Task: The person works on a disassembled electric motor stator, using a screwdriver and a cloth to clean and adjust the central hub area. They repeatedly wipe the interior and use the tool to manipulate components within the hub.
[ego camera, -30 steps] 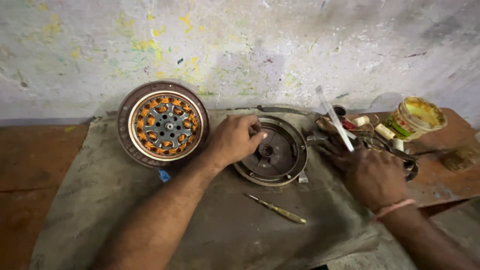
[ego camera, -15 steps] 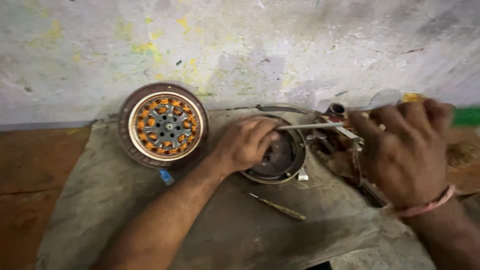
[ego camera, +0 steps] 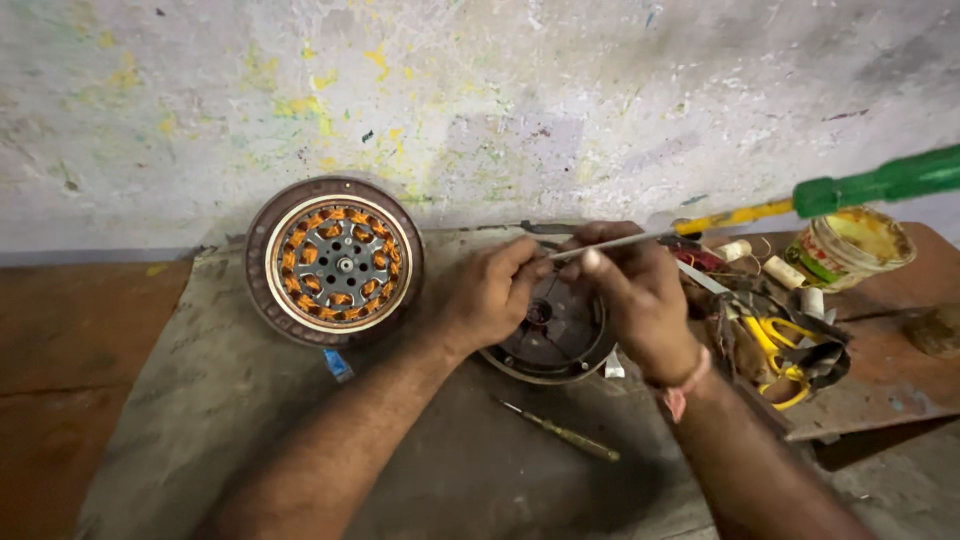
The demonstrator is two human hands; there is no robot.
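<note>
My left hand (ego camera: 492,295) rests on the rim of a round dark metal motor cover (ego camera: 555,335) lying on the grey cloth, fingers curled on its top edge. Over the same cover, my right hand (ego camera: 635,295) grips the thin metal shaft of a long screwdriver (ego camera: 850,190) with a green and yellow handle that sticks out to the upper right. The shaft's tip lies between both hands above the cover. A round stator with orange copper windings (ego camera: 338,262) leans against the wall to the left, apart from both hands.
A small screwdriver (ego camera: 560,432) lies on the grey cloth (ego camera: 200,400) in front of the cover. At the right sit yellow-handled scissors (ego camera: 775,345), wire scraps, white tubes and an open tin of yellowish paste (ego camera: 850,245) on a reddish board.
My right hand came from the tool pile at the right to the cover, bringing the long screwdriver with it. My left hand stayed on the cover's rim.
</note>
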